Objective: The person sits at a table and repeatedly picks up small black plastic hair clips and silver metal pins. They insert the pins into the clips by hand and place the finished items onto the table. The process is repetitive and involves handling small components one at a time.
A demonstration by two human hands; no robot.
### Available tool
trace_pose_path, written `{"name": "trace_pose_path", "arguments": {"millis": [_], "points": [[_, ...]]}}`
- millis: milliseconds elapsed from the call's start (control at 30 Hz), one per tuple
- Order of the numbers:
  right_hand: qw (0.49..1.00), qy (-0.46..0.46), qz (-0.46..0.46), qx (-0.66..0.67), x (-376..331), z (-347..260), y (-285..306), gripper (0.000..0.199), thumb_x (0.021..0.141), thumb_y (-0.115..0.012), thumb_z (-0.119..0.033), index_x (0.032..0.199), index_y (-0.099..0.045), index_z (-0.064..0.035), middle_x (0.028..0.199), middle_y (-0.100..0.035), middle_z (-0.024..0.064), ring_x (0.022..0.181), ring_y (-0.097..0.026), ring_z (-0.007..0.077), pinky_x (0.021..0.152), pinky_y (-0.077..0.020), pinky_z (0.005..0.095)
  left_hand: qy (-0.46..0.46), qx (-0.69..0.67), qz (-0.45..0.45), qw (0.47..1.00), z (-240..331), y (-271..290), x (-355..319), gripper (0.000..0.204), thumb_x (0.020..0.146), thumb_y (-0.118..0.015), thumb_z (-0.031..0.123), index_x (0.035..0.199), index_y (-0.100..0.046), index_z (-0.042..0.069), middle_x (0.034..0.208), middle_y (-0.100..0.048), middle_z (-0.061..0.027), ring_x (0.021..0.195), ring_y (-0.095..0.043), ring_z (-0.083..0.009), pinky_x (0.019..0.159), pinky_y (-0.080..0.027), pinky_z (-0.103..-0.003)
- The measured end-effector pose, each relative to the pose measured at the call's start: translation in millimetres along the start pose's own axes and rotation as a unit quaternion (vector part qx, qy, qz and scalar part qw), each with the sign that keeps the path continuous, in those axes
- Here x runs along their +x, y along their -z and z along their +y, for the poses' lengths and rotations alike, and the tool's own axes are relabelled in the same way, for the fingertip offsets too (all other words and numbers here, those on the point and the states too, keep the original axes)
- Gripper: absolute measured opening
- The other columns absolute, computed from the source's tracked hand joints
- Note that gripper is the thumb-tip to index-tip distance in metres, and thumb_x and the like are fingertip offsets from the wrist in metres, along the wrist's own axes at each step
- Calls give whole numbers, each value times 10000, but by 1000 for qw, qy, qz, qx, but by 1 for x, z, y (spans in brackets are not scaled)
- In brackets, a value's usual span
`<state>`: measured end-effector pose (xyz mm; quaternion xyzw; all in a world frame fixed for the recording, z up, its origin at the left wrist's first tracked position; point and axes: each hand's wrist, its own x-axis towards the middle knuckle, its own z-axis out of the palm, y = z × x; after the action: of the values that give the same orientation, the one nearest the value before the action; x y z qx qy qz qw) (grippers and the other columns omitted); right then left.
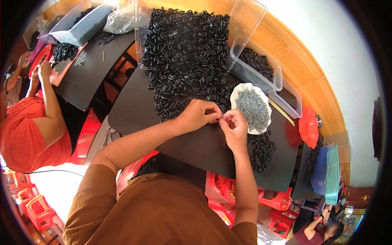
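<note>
**Fingertips meet over the dark board, between pile and dish**

I saw the left hand [198,115] and the right hand [234,124] brought together above the black board [196,147], thumb and forefinger of each pinched shut on something too small for me to make out; the two pinches touched at the tips. I could not tell which hand carried the piece or whether both did.

Just beyond the fingers, and reaching up to the left knuckles, lay the big heap of black plastic parts [183,57], its loose near edge spilling right to the hands. Just right of the right fingers sat a white scalloped dish [241,92] filled with small grey parts [253,109], its rim nearly touching the right hand. Below the dish, beside the right wrist, a smaller cluster of black pieces [261,149] lay on the board.

Open room was on the near side: from the fingers back toward the body the board was bare down to its curved front edge, and leftward under the left forearm as well. Farther off beyond the dish stood a clear plastic bin [261,79] with more black parts, its wall hemming in the right. A red scalloped dish [308,126] lay past the board's right edge.

Well apart to the left, another person in an orange top [28,134] worked at a separate dark board [90,73].
</note>
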<state>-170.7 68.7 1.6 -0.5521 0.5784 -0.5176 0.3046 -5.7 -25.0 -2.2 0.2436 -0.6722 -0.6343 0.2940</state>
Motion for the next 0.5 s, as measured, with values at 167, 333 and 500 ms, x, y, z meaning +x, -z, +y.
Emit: {"name": "trace_pose_path", "arguments": {"millis": [167,333,500], "points": [[999,-18,11,35,0,-4,-5,185,868,-677,75,1005,-606,-28,855,-653,6,793,-622,57,680,-505,212,-67,54,26,996,3,5,-1,83,909,-688,51,949,-718,-15,837,-729,-91,761,-693,-130,682,-550,-292],[999,-9,16,-31,-8,8,-1,215,856,-696,49,1048,-626,-20,874,-682,36,783,-632,74,674,-514,223,-249,365,113,890,24,56,13,97,827,-728,42,923,-731,33,907,-715,-97,849,-691,-279,754,-560,-368],[998,11,20,-61,-8,7,-6,202,845,-707,39,1028,-645,-22,876,-695,44,764,-637,80,647,-513,226,-209,522,38,826,27,83,15,140,800,-741,74,940,-737,73,974,-674,-40,956,-619,-248,840,-529,-375]]}}
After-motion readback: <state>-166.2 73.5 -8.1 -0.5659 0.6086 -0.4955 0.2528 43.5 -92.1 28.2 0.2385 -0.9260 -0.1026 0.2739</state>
